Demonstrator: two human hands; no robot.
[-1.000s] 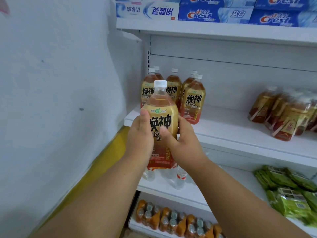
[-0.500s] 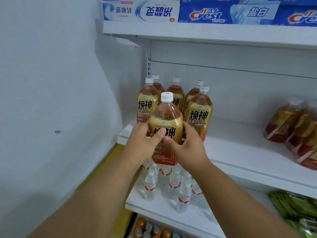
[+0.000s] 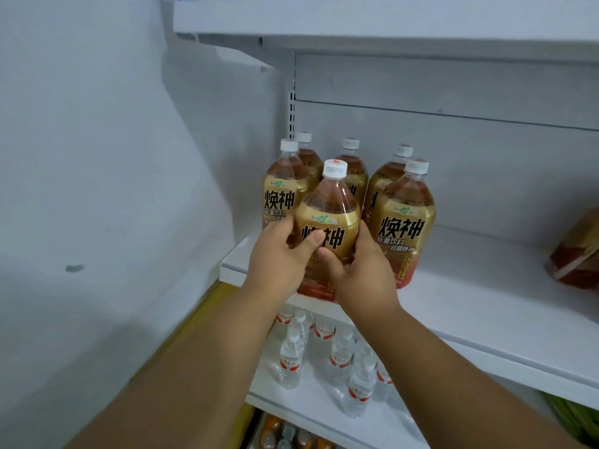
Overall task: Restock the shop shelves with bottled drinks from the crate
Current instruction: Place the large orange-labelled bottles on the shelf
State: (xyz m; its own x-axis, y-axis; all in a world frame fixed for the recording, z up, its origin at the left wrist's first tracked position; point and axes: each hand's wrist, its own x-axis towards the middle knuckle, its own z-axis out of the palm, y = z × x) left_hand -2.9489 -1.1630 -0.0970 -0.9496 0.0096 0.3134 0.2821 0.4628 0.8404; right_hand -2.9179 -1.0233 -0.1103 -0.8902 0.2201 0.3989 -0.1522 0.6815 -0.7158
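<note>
Head view: both my hands wrapped round one drink bottle at the front edge of the middle shelf.

My left hand (image 3: 278, 257) curls round the bottle (image 3: 327, 222) from the left, thumb across its label; my right hand (image 3: 363, 273) grips it from the right, thumb low on the front. My fingers hide the bottle's lower label and I cannot tell whether its base touches the shelf (image 3: 486, 306). It stands upright, amber drink under a white cap, gold label with black characters, just in front of five matching shelved bottles (image 3: 405, 218). Water bottles (image 3: 340, 358) stand on the shelf below; a packet (image 3: 577, 254) is cut off at right.
</note>
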